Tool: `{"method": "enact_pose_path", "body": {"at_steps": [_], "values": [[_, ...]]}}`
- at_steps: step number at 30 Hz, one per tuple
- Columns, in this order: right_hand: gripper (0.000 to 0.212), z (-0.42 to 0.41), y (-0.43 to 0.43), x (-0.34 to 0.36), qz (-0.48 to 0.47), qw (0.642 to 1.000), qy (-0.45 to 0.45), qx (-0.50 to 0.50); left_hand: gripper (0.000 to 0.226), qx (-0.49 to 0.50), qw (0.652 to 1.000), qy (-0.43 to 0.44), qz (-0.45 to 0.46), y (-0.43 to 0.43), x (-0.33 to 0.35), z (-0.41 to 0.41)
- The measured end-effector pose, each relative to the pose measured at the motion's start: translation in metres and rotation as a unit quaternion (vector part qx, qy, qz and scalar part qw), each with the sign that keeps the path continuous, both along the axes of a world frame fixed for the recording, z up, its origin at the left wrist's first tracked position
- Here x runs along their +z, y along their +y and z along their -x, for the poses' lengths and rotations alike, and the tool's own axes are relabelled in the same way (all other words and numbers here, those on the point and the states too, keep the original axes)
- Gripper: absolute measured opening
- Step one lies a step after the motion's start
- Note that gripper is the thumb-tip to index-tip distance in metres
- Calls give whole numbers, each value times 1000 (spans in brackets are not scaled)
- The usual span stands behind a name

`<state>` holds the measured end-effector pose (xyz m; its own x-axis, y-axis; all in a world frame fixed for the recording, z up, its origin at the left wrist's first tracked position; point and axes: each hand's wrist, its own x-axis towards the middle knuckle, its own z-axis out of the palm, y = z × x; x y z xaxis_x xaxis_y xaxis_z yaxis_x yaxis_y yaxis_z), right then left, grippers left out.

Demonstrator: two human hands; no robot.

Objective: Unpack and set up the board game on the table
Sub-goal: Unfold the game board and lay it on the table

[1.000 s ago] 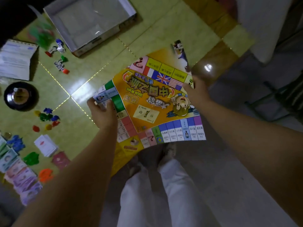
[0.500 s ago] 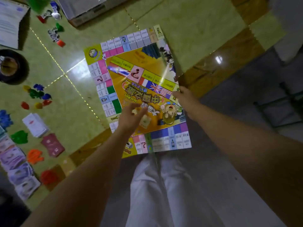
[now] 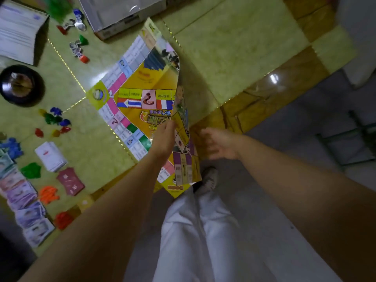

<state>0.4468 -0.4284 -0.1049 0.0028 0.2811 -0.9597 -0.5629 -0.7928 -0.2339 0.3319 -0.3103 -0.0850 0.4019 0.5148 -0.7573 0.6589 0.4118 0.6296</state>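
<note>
Board: the game board (image 3: pixel 140 102) is on the table (image 3: pixel 234 47), near its near edge. The left half lies flat, the right half stands up in a fold, and the near corner hangs over the edge.
Left hand: the left hand (image 3: pixel 163 139) grips the raised flap at the fold line.
Right hand: the right hand (image 3: pixel 219 143) is just right of the flap, with relaxed fingers, and holds nothing. I cannot tell if it touches the paper.
Done: many parts are already out on the left side: banknotes (image 3: pixel 22 200) in a row, a white card deck (image 3: pixel 50 157), a red card deck (image 3: pixel 70 181), small coloured pieces (image 3: pixel 54 119) and standing figures (image 3: pixel 77 45).
Box: the box (image 3: pixel 114 13) stands at the far side, just beyond the board; its inside is hardly visible.
Left to do: I judge the board must first be opened fully and pressed flat. After that probably the figures and cards go onto it.
Progress: unpacking looks almost finished, setting up about half.
</note>
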Motion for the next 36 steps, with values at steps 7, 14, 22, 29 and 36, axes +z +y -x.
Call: {"method": "enact_pose_path", "body": {"at_steps": [7, 14, 22, 29, 36], "values": [[66, 35, -36, -18, 71, 988, 128, -55, 28, 44, 998, -7, 41, -5, -8, -1], [31, 40, -49, -31, 112, 984, 73, -118, 31, 72, 995, -20, 68, -8, -12, 0], [29, 36, -50, -41, 77, 981, 40, -175, 79, 49, 982, -90, 159, -9, -26, 7], [69, 28, -35, -34, -10, 978, 182, -103, 39, -86, 990, 6, 113, -30, -41, 24], [78, 44, -15, -36, -23, 971, 191, -141, 42, -86, 986, -44, 135, -27, -33, 33]]}}
